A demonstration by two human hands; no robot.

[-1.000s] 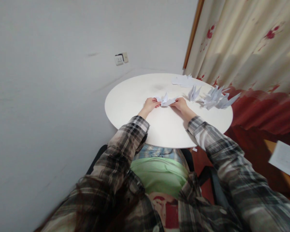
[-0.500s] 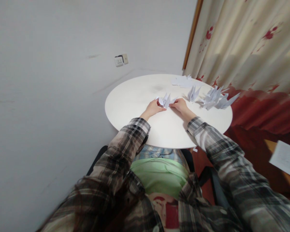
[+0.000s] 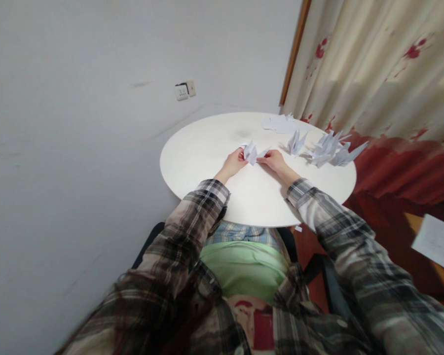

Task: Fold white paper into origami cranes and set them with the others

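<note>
A white folded paper crane is held between my two hands, just over the round white table. My left hand is closed on its left side, thumb in front. On the other side, my right hand pinches its right-hand point. The crane's finer folds are too small to make out. Nearest to my right hand, one more paper crane stands on the table, with a cluster of several cranes further right.
Flat white paper sheets lie at the table's back edge. A wall with a socket is behind, and a floral curtain hangs on the right. A printed sheet rests on a wooden surface at lower right.
Between my fingers the crane has tilted and shifted slightly left, its upright points now closer together. Both hands have moved a little to the left. The other cranes stay put.
</note>
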